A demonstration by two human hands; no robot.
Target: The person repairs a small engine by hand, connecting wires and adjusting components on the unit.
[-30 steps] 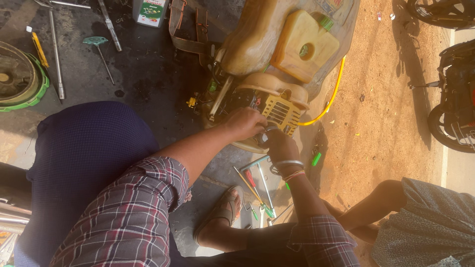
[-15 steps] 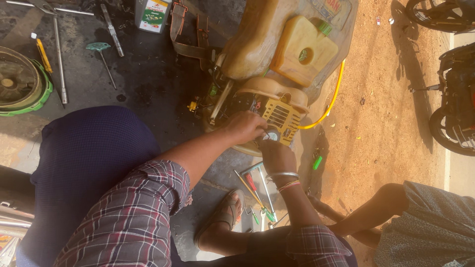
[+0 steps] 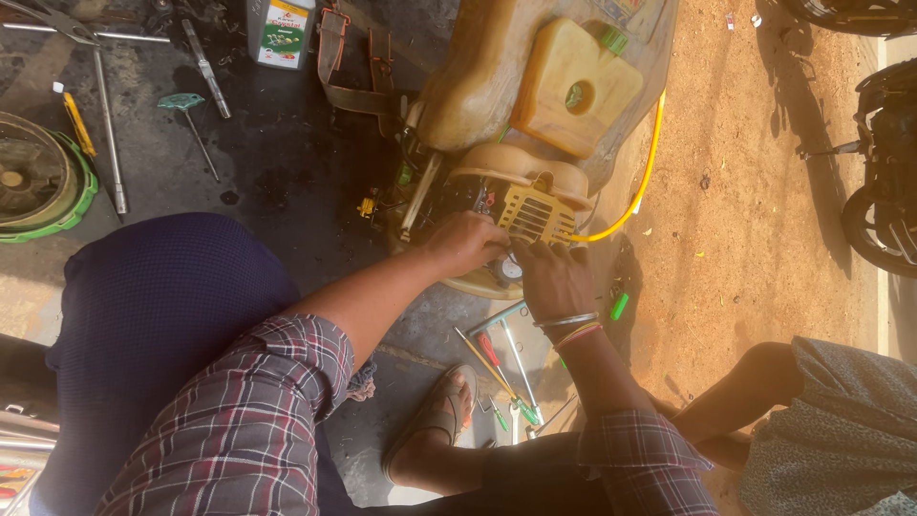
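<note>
A backpack sprayer lies on the dark floor, with a tan tank (image 3: pixel 497 76), a yellow fuel tank (image 3: pixel 578 86) and a small engine with a yellow grille (image 3: pixel 535 212). My left hand (image 3: pixel 466 244) is curled on the engine housing just left of the grille. My right hand (image 3: pixel 554 279), with bangles at the wrist, rests on the engine's lower side, fingers reaching up to the grille. A small pale round part (image 3: pixel 511 270) shows between the two hands. What the fingers pinch is hidden.
Screwdrivers and a T-wrench (image 3: pixel 501 358) lie by my sandalled foot (image 3: pixel 437 420). An oil bottle (image 3: pixel 277 31), a T-handle tool (image 3: pixel 189 113), long rods (image 3: pixel 107 134) and a green-rimmed wheel (image 3: pixel 38 182) lie at left. A yellow hose (image 3: pixel 642 177), another person's leg (image 3: pixel 755 382) and a motorcycle (image 3: pixel 884 201) are at right.
Both hands stay on the engine. My right hand has edged slightly up toward the grille, and the view has shifted a little.
</note>
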